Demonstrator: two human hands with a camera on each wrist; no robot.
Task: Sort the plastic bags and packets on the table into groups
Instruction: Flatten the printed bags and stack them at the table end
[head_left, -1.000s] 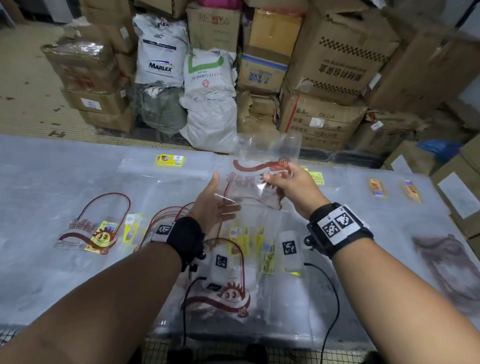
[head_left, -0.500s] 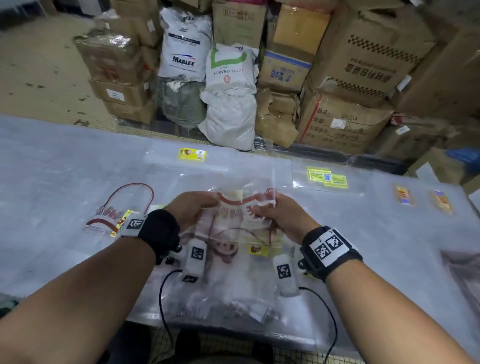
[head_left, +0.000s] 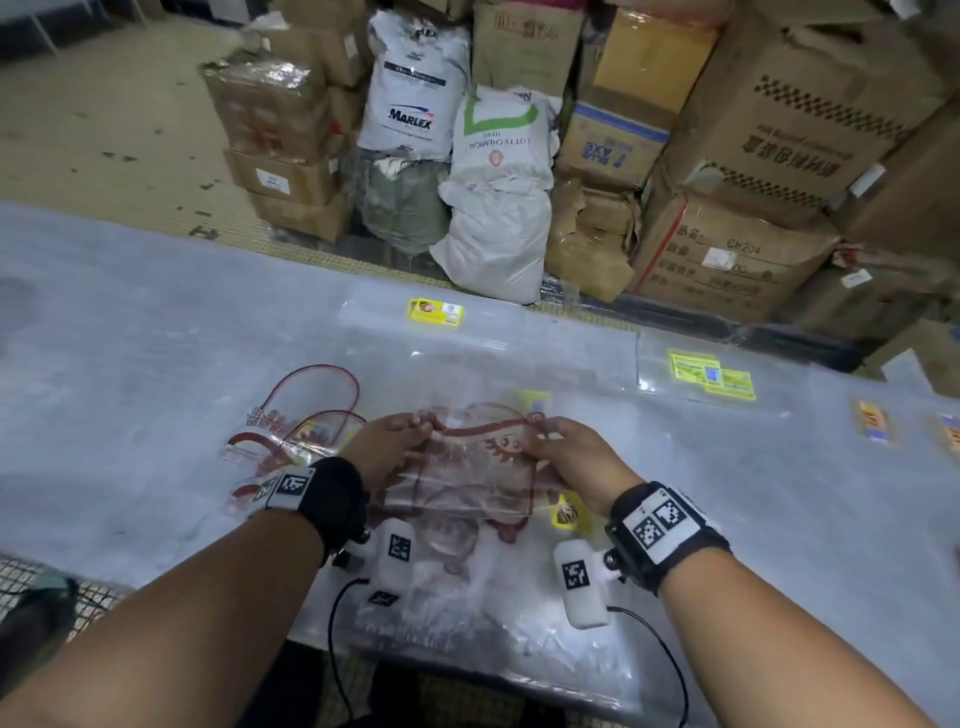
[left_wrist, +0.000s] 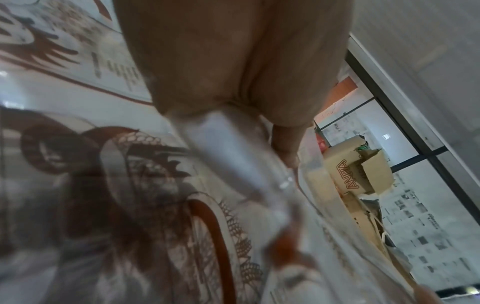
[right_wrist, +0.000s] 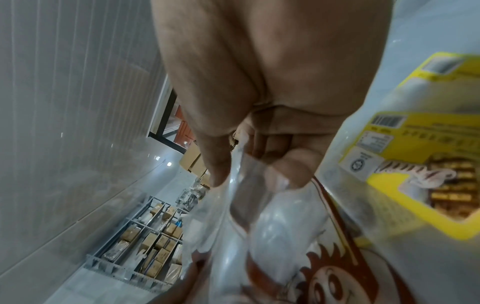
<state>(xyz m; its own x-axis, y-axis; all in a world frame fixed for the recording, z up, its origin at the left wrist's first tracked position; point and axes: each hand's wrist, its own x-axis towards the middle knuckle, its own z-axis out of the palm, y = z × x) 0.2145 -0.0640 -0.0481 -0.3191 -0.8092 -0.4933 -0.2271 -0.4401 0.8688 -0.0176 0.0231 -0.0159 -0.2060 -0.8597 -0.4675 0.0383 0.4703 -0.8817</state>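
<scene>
Both hands (head_left: 395, 447) (head_left: 576, 457) pinch the clear bag's (head_left: 467, 483) side edges.

Both forearms enter from the lower corners of the head view and converge toward frame centre, each wrist strapped with a black band carrying coded markers. Left hand (head_left: 387, 447) sits left of centre, knuckles up, fingers curled down. Right hand (head_left: 574, 457) sits right of centre, likewise knuckles up. Right wrist view: thumb and curled fingers (right_wrist: 288, 170) form a pinch grip. Left wrist view: palm fills the upper frame, one fingertip (left_wrist: 287, 152) visible; finger pose otherwise blurred.
</scene>
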